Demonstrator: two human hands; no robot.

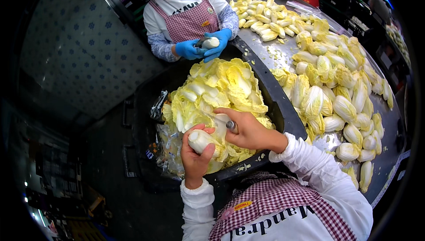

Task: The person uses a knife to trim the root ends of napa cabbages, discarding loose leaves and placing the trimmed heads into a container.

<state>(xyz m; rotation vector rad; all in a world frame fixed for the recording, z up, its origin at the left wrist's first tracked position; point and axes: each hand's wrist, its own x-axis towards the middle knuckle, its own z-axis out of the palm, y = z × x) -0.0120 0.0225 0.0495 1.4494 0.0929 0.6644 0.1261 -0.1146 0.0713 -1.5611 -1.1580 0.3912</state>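
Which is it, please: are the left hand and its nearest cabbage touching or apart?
Touching: the head view shows the left hand gripping the cabbage around its sides.

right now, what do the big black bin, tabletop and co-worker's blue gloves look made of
Bin: probably plastic, dull, thick-edged, seemingly moulded. Tabletop: likely stainless steel, grey with a soft metallic sheen. Gloves: perhaps nitrile or latex, smooth, thin and close-fitting.

The shiny grey metal table is piled with lots of yellow and white cabbages. Tiny leaf bits are scattered between them.
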